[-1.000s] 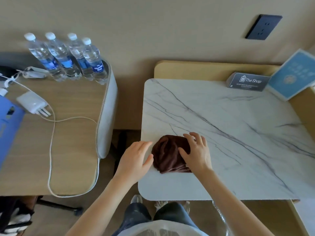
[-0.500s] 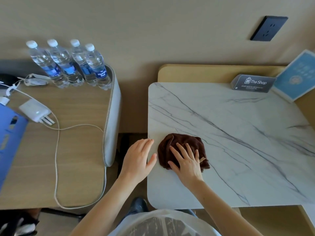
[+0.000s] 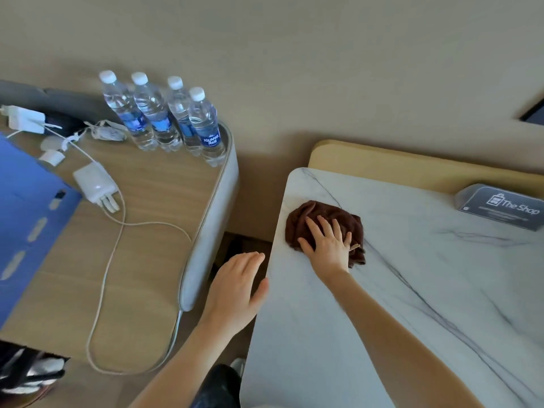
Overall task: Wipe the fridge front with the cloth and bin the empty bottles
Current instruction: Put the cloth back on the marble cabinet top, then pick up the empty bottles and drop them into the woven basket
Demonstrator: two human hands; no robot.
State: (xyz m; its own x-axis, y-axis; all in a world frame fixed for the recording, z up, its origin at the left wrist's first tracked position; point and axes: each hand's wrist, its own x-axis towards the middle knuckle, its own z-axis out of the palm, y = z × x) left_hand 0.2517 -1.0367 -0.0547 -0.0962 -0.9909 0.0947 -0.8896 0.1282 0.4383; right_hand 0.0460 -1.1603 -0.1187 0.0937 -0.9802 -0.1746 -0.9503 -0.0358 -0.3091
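A dark brown cloth (image 3: 321, 217) lies bunched on the white marble top (image 3: 412, 290), near its far left corner. My right hand (image 3: 328, 244) presses flat on the cloth, fingers spread over it. My left hand (image 3: 237, 285) is open, with its thumb against the marble top's left edge and its fingers over the gap beside it. Several clear water bottles (image 3: 164, 116) with white caps and blue labels stand upright in a row at the back right of the wooden desk (image 3: 141, 254). They look full of water. No fridge front or bin is in view.
On the desk lie a white charger (image 3: 95, 185) with a long cable (image 3: 112, 278), another adapter (image 3: 25, 119) and a blue folder (image 3: 23, 231). A grey "The Shop" card stand (image 3: 500, 206) sits at the marble top's back right. A narrow gap separates desk and marble top.
My right hand has slid the cloth away from me toward the far left corner of the marble top. My left hand has stayed by the left edge. The camera has swung to the left.
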